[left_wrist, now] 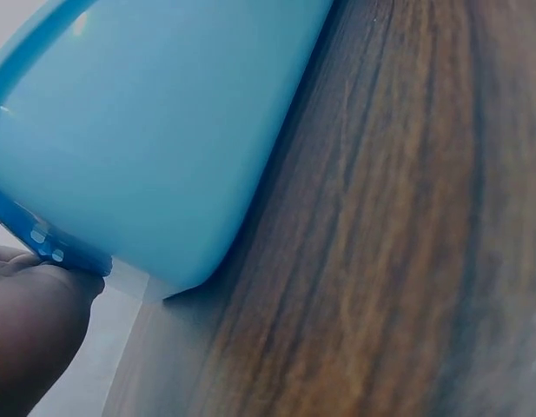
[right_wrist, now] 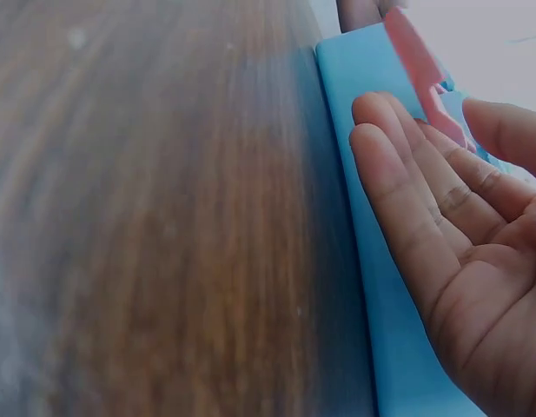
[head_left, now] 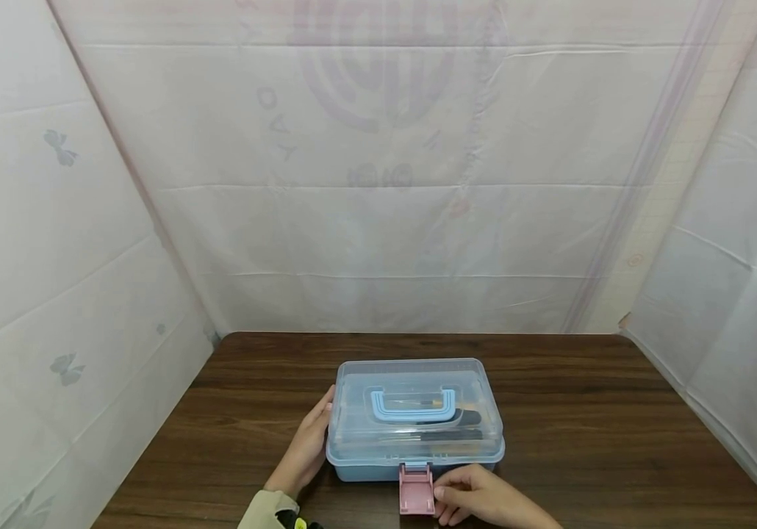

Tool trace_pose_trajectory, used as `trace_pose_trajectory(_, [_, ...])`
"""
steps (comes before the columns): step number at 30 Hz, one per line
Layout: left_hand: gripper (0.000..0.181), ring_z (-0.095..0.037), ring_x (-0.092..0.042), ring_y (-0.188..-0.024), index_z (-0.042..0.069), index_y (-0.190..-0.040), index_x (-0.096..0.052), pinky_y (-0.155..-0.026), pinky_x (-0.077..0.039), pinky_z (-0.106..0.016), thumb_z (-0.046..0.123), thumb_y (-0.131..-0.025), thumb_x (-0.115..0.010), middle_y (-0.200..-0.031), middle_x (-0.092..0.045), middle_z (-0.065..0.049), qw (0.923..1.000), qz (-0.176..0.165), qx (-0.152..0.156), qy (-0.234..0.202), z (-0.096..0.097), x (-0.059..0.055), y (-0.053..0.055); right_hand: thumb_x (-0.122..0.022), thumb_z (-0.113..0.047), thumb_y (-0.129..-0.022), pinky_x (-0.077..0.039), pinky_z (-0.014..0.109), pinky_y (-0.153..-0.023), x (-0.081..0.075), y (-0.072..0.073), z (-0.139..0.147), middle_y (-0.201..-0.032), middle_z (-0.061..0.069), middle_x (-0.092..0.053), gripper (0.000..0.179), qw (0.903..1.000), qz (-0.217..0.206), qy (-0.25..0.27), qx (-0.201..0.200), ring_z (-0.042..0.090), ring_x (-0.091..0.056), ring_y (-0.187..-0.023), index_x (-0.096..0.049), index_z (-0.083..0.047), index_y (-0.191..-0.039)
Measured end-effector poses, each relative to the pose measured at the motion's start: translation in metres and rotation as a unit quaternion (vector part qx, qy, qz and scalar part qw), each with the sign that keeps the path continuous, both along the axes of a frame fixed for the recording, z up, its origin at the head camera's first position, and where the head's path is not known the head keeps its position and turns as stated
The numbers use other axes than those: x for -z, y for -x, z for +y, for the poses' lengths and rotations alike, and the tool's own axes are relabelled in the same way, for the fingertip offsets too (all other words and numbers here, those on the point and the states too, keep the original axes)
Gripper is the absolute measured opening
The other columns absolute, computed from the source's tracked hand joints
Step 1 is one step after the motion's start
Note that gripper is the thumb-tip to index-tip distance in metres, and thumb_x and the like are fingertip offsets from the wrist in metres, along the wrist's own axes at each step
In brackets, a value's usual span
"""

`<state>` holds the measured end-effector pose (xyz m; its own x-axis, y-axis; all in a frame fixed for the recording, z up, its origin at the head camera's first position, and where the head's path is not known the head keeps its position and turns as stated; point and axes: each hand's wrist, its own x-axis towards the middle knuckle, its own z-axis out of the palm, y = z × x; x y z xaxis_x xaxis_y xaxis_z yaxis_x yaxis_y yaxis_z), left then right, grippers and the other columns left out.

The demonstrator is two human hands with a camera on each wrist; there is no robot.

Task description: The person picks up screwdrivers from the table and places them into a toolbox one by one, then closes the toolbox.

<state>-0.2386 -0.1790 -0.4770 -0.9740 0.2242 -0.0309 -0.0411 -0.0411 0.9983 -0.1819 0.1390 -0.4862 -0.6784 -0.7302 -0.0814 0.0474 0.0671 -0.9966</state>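
A light blue plastic box (head_left: 355, 472) with a clear lid (head_left: 365, 375) and blue carry handle (head_left: 413, 416) stands on the table. Through the lid I see dark-handled tools, their kind blurred. My left hand (head_left: 309, 444) rests against the box's left side, its thumb (left_wrist: 42, 321) by the rim in the left wrist view. At the front, a pink latch (head_left: 416, 492) is flipped outward from the lid. My right hand (head_left: 474, 496) touches the latch's right edge. In the right wrist view its fingers (right_wrist: 398, 174) are extended, the index beside the latch.
The dark wood-grain table (head_left: 583, 411) carries the box near its front middle. Pale sheeting (head_left: 378, 220) hangs behind the table and along both sides. A wristband with a yellow part (head_left: 299, 522) sits on the left wrist below a beige sleeve (head_left: 266, 510).
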Motion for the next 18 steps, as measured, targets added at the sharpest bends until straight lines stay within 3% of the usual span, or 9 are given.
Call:
trace_pose_trajectory(7, [0.064, -0.036, 0.004, -0.148, 0.006, -0.155, -0.007, -0.118, -0.004, -0.056, 0.038, -0.104, -0.031, -0.162, -0.001, -0.016, 1.0, -0.004, 0.004, 0.003, 0.0002, -0.0014, 0.0017, -0.052, -0.021, -0.098, -0.058, 0.021, -0.063, 0.0002, -0.0015, -0.0048, -0.082, 0.004, -0.072, 0.037, 0.9997, 0.015, -0.012, 0.012, 0.006, -0.067, -0.068, -0.067, 0.013, -0.095])
trace_pose_trajectory(14, [0.064, -0.037, 0.004, -0.148, 0.005, -0.155, -0.007, -0.118, -0.003, -0.056, 0.037, -0.105, -0.031, -0.162, -0.001, -0.017, 1.0, -0.005, 0.003, 0.0, 0.0005, -0.002, 0.0002, -0.053, -0.022, -0.098, -0.057, 0.021, -0.061, -0.002, -0.0043, -0.0062, -0.082, 0.013, -0.072, 0.037, 0.999, 0.018, -0.028, 0.029, 0.008, -0.067, -0.066, -0.068, 0.012, -0.093])
trace_pose_trajectory(18, [0.065, -0.037, 0.004, -0.148, 0.006, -0.155, -0.008, -0.118, -0.003, -0.056, 0.039, -0.104, -0.032, -0.162, -0.002, -0.017, 1.0, -0.003, 0.0, 0.0, 0.0005, -0.0012, -0.0009, -0.053, -0.023, -0.098, -0.058, 0.021, -0.062, -0.0065, -0.0047, -0.0065, -0.082, 0.008, -0.072, 0.039, 0.9994, 0.014, -0.023, 0.023, 0.007, -0.067, -0.068, -0.067, 0.013, -0.093])
